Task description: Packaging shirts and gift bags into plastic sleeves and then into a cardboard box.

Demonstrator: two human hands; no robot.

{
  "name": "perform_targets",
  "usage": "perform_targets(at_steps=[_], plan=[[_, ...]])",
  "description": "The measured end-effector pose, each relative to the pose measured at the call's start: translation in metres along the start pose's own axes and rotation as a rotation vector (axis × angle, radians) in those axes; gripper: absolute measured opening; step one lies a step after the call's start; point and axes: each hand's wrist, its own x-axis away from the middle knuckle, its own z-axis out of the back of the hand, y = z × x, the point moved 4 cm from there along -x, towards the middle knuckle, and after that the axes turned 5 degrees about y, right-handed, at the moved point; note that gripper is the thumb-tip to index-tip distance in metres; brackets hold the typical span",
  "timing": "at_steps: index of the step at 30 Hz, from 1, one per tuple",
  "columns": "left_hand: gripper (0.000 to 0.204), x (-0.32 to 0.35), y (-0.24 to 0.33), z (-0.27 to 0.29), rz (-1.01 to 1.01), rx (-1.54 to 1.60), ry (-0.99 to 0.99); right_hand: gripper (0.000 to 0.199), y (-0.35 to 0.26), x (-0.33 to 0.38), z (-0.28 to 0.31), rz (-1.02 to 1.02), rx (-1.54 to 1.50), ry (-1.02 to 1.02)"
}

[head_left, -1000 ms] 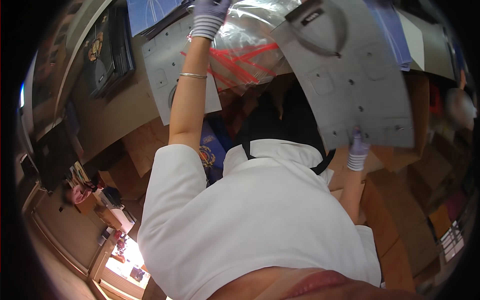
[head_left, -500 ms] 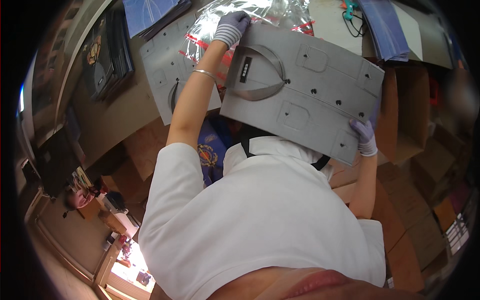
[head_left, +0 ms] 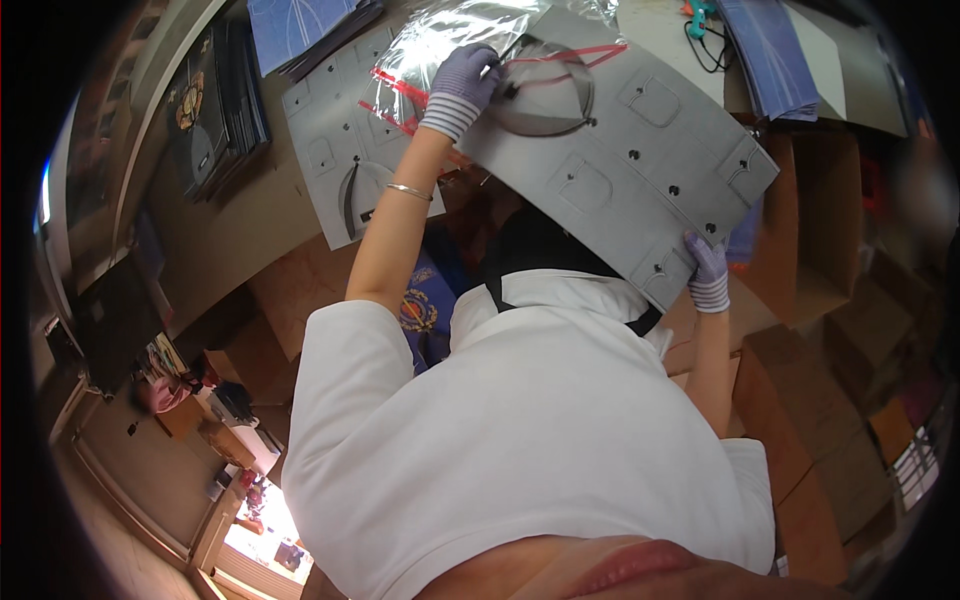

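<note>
A flat grey paper bag (head_left: 625,150), printed with pockets and dark buttons and fitted with a ribbon-like handle, lies tilted in front of me. Its far left end sits beneath clear film of a plastic bag (head_left: 455,30) with a red strip along the mouth; the handle shows through. At that end my left hand (head_left: 462,88), in a striped purple glove, is closed on the plastic bag's edge. My right hand (head_left: 709,270), gloved alike, grips the near right edge of the paper bag, thumb on top and fingers hidden underneath.
Another grey paper bag (head_left: 335,150) lies left on the table (head_left: 220,240). Dark printed bags (head_left: 205,120) are stacked farther left, with blue sheets (head_left: 300,30) behind and more blue sheets (head_left: 765,60) at far right. Open cardboard boxes (head_left: 815,220) stand on the right.
The grey paper bag has turned and moved away from me, its handle end going under the clear plastic. My left hand has shifted slightly nearer, my right slightly left.
</note>
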Motion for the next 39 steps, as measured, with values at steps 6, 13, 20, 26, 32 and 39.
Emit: perform_targets(at_steps=[6, 13, 20, 26, 32, 39], plan=[[0.036, 0.03, -0.023, -0.012, 0.371, -0.041, 0.11, 0.053, 0.036, -0.021, 0.021, 0.086, 0.016, 0.044], [0.011, 0.048, -0.027, 0.01, 0.294, -0.136, 0.24, 0.057, 0.044, -0.021, 0.013, 0.102, -0.08, 0.091], [0.013, 0.06, -0.034, 0.013, 0.467, -0.078, 0.236, 0.05, 0.044, -0.017, 0.002, 0.083, -0.147, 0.121], [0.008, 0.057, -0.025, 0.015, 0.269, -0.136, 0.242, 0.05, 0.053, -0.013, 0.003, 0.08, -0.165, 0.148], [0.008, 0.052, -0.012, 0.016, 0.296, -0.413, 0.118, 0.041, 0.038, 0.013, -0.016, 0.145, -0.113, 0.252], [0.006, 0.045, 0.036, -0.011, 0.061, -0.165, 0.107, 0.038, 0.046, 0.021, -0.018, 0.679, 0.786, 0.298]])
